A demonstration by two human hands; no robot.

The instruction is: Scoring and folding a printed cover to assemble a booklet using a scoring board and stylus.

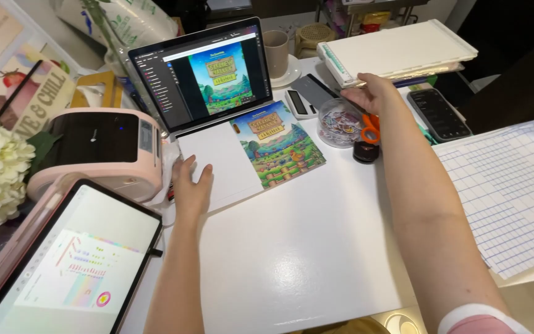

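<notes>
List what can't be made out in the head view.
- Right hand: its fingers reach over the orange scissors; whether they grip them is hidden by the hand itself.
- Scissors: blades hidden behind the hand and the sticker tub.
- Tablet: lower left corner cut off by the frame edge.
- Sheet under the left hand: part covered by the palm.
- Grid paper: entries too small.

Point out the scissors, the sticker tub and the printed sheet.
scissors (pixel 371 128), head view, orange handle.
sticker tub (pixel 337 124), head view, clear lid.
printed sheet (pixel 278 145), head view, middle of coloured picture.
</notes>
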